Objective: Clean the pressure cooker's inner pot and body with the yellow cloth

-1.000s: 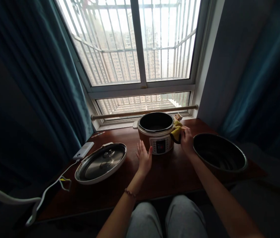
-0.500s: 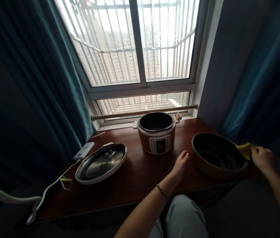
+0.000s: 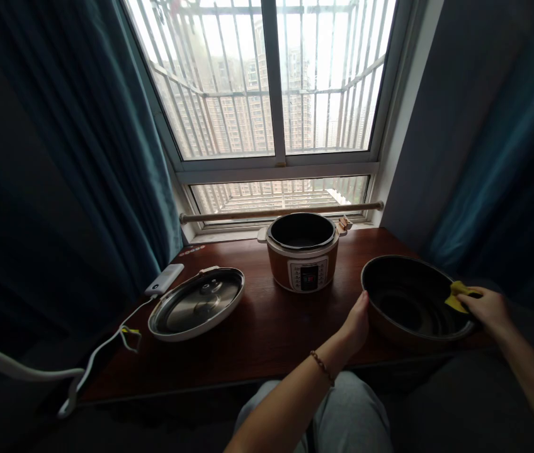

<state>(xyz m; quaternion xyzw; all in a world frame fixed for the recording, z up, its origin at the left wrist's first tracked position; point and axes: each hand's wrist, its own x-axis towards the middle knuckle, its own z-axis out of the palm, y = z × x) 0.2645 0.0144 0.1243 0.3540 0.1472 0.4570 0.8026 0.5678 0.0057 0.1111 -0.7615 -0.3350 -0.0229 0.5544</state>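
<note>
A large dark round pot (image 3: pixel 409 299) stands at the right of the table, its dark inside facing up. My left hand (image 3: pixel 357 322) rests against its near left side, fingertips at the rim and fingers stretched out; part of the fingers is hidden. A yellow cloth (image 3: pixel 456 297) is pinched in my right hand (image 3: pixel 487 309) at the pot's right rim, with part of it hanging inside. Behind my left hand stands a brown and white electric cooker (image 3: pixel 302 267), lidless, with a lit control panel and a dark inner pot.
A round lid (image 3: pixel 196 305) lies underside up on the left of the wooden table (image 3: pixel 267 340). Beyond it are a white power strip (image 3: pixel 165 278) and a white cable (image 3: pixel 99 346). A window (image 3: pixel 276 165) with a rail below stands behind, between blue curtains (image 3: pixel 120 126).
My left hand has moved right, from the gap beside the pot to its left side. My right hand has shifted slightly left with the yellow cloth, further over the pot's inside. The view has shifted slightly.
</note>
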